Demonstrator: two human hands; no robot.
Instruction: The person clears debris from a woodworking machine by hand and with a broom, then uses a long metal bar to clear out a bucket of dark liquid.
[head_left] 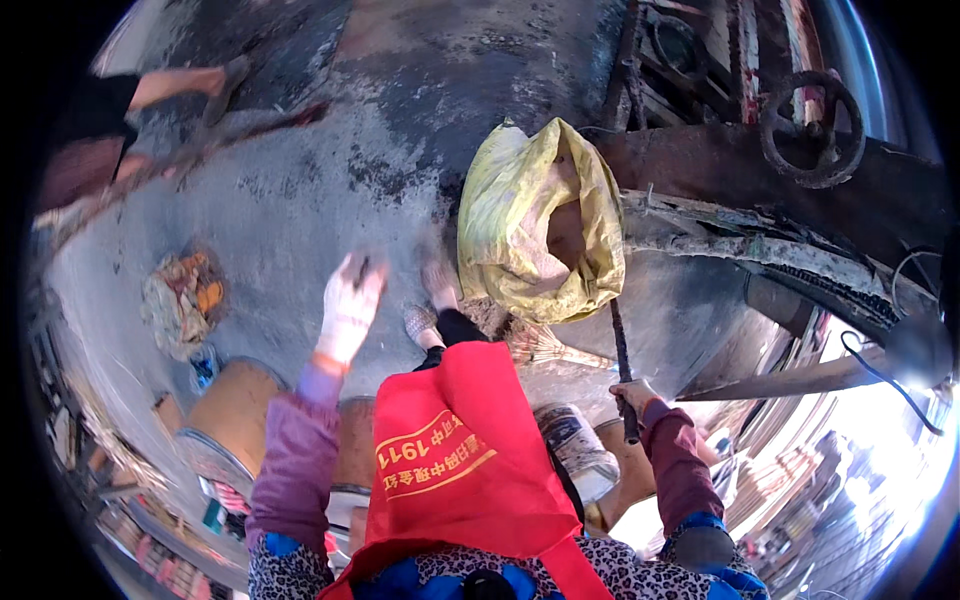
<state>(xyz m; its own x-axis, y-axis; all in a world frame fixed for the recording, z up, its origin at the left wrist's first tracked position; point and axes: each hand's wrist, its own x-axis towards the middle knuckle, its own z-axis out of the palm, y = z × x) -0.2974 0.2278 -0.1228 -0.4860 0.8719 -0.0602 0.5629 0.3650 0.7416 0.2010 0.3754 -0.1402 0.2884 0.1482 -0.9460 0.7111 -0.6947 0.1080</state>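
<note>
My left hand (352, 310), in a whitish glove with dark-smudged, slightly blurred fingertips, hangs in the air over the floor at centre left. Its fingers look stretched out, with no held thing that I can make out. My right hand (637, 396) is closed around a dark rod (622, 345), whose upper end reaches the lower right rim of a yellow woven sack (490, 225). The sack's mouth gapes toward me, with pale brown inside. Just below the sack, a straw-coloured broom (545, 347) lies on the floor, partly hidden.
Machinery with a rusty handwheel (815, 130) and a dark beam (700, 160) stands at the right. A co-worker's arm (175, 85) and a long stick (200, 150) are at the upper left. A cloth heap (185, 300) lies left; round drums (235, 410) stand near me.
</note>
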